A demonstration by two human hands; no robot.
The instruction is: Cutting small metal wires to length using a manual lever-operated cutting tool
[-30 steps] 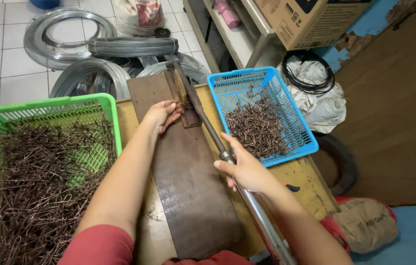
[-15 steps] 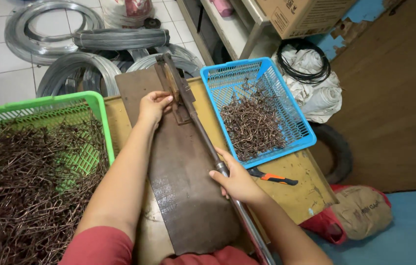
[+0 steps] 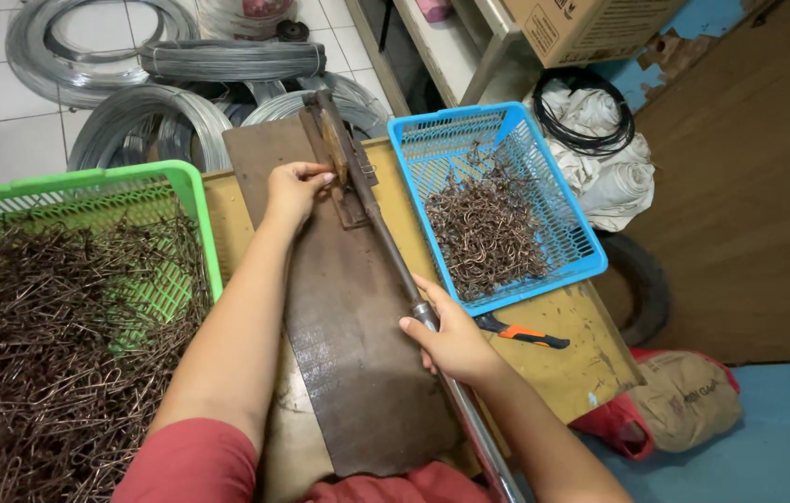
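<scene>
Near the middle of the frame the right hand [image 3: 455, 343] was wrapped around the long metal lever [image 3: 395, 256], its fingers closed on the bar where the dark upper length met a shinier tube. The lever ran diagonally from the lower centre up to a rusty hinged fitting [image 3: 339, 163] at the upper centre. There the left hand [image 3: 292, 191] rested, fingers curled against the fitting's side; whether they pinched anything could not be told. Both the lever and the fitting sat on a dark, worn metal plate [image 3: 357, 363] that lay along a yellowed wooden table [image 3: 590, 349]. On the left of the frame a green plastic basket [image 3: 185, 191] was heaped with bent brown wire pieces [image 3: 60, 345]. To the right of the lever, a blue plastic basket [image 3: 544, 177] held a smaller pile of wire hooks [image 3: 483, 233]. Just below the blue basket an orange-and-black handled tool [image 3: 525, 333] lay on the table, close beside the right hand. Coils of grey wire [image 3: 143, 126] lay on the tiled floor across the upper left, and a cardboard box [image 3: 590, 23] sat at the upper right.
</scene>
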